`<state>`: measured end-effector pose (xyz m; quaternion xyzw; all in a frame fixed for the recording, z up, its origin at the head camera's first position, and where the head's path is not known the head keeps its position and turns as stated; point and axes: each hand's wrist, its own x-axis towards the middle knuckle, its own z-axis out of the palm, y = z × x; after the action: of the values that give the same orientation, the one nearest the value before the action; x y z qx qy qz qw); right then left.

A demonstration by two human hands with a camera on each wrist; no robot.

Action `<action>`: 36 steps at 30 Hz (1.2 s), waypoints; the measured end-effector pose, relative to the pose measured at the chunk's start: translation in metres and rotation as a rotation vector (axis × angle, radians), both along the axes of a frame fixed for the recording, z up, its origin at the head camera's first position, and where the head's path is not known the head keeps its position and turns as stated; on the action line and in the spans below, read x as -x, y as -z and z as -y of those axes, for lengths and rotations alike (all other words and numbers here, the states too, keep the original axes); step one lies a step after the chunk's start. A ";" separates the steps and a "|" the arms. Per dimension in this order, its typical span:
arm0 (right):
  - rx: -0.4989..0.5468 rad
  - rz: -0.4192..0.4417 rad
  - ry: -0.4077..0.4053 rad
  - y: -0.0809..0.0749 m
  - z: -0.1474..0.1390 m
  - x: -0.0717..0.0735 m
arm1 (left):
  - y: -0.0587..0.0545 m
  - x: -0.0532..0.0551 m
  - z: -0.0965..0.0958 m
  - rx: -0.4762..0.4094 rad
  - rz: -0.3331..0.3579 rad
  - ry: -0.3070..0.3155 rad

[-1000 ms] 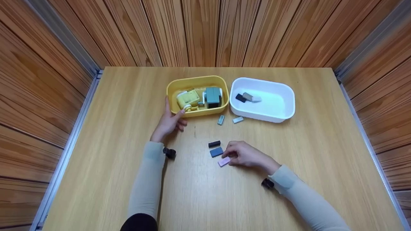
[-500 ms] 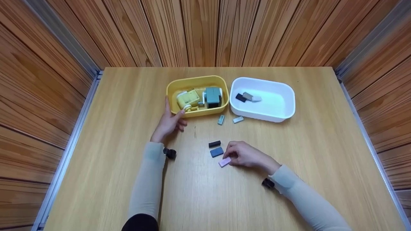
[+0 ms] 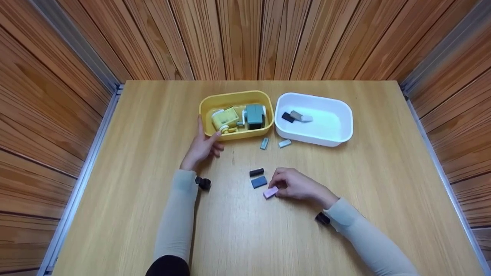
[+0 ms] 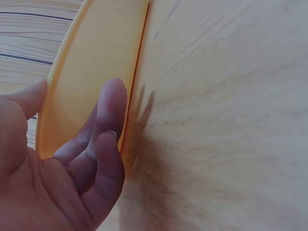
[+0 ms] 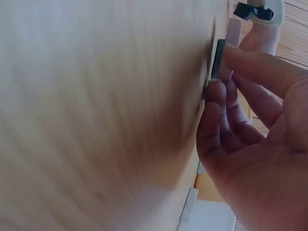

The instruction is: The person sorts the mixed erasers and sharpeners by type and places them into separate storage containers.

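Note:
A small lilac-pink eraser (image 3: 271,192) is pinched between the thumb and fingertips of my right hand (image 3: 297,184); the right wrist view shows it edge-on. Just beyond it on the table lie a blue eraser (image 3: 259,182) and a black one (image 3: 256,172). My left hand (image 3: 201,147) rests against the front left corner of the yellow bin (image 3: 245,134), with one finger straight along its side and the thumb at the front rim. Inside that bin are a yellow crank pencil sharpener (image 3: 226,118) and a teal one (image 3: 254,116).
A white bin (image 3: 337,132) stands right of the yellow one, with a black eraser (image 3: 287,117), a grey-brown one (image 3: 295,115) and a white one (image 3: 306,118) inside. In front of the bins lie a teal eraser (image 3: 264,143) and another white eraser (image 3: 284,143). Wooden walls surround the table.
My right hand, pinching the pink eraser, has shifted slightly to the right and away from the blue eraser. The left hand and both bins have stayed put.

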<state>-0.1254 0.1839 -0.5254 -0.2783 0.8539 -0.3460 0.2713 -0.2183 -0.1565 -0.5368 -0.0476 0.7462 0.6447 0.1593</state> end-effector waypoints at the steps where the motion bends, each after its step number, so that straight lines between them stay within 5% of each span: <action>1: 0.004 -0.007 0.001 0.000 -0.001 0.000 | 0.000 0.000 0.000 0.001 0.000 -0.001; 11: 0.038 -0.051 0.027 -0.006 -0.012 0.005 | 0.001 0.000 0.000 -0.021 -0.034 0.013; 20: 0.110 -0.058 0.127 -0.013 -0.024 0.009 | 0.000 0.000 -0.001 -0.002 0.003 0.007; 36: 0.140 -0.109 0.189 -0.023 -0.037 0.016 | -0.001 0.003 0.002 -0.052 0.039 0.017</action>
<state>-0.1416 0.2205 -0.5023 -0.2331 0.8637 -0.4130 0.1705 -0.2209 -0.1584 -0.5354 -0.0497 0.7263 0.6613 0.1806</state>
